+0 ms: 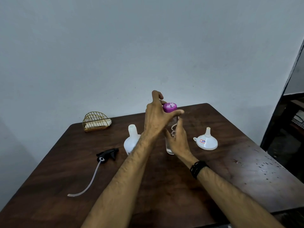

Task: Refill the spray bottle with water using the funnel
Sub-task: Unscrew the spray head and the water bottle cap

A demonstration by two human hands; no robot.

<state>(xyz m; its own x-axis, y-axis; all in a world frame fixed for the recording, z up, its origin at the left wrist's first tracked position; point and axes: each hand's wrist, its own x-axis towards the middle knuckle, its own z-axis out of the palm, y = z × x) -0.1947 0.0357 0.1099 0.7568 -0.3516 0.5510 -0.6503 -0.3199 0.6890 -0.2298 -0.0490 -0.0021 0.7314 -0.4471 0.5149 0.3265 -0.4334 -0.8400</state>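
Left hand (pixel 156 116) grips the purple cap (pixel 170 107) of a clear bottle (pixel 170 149); right hand (pixel 178 139) holds its body, on the tabletop (pixel 148 186).

A plain room in a home, by the look of it: a dark wooden counter (pixel 164 186) pushed against a bare pale wall (pixel 148 46), a gold wire napkin holder (pixel 96 122) at its far corner, a dim doorway (pixel 294 112) at right.
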